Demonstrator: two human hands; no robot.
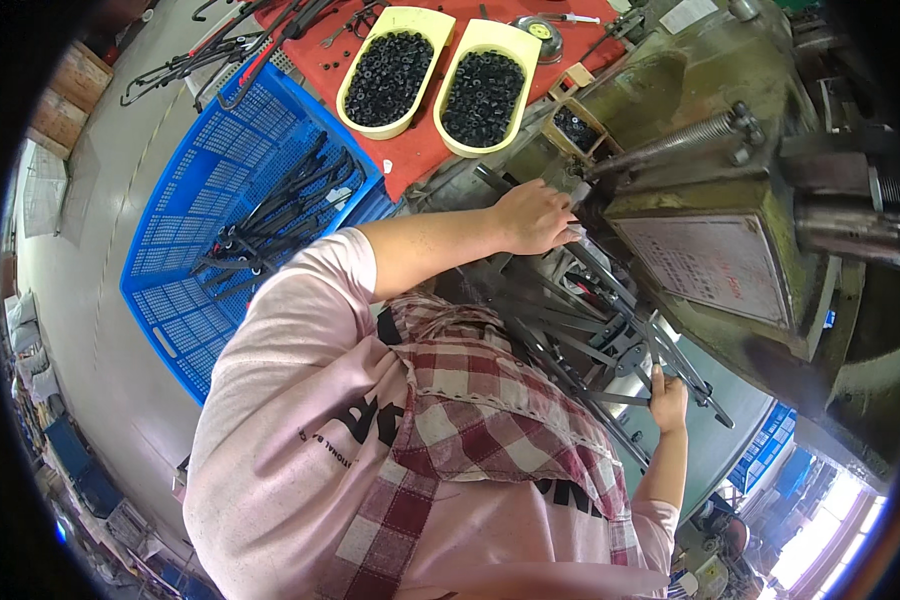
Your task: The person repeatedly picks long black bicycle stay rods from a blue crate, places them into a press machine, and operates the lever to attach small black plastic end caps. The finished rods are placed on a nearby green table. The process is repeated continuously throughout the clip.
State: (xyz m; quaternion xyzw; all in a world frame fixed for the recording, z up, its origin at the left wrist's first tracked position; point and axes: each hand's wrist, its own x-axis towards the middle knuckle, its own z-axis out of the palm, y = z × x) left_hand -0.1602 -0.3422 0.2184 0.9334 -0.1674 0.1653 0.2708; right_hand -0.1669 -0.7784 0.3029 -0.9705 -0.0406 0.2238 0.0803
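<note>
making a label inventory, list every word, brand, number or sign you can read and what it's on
Pale rectangular plate on the greenish metal machine: rows of dark and red print, too small to read.
Pink fabric shirt: black lettering, partly hidden by the red-and-white checked apron; not copied here.
White paper sheet, top right: any writing too small.

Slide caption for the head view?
Left hand and right hand at a metal bar linkage, near a blue crate and yellow tubs of black parts.
</note>
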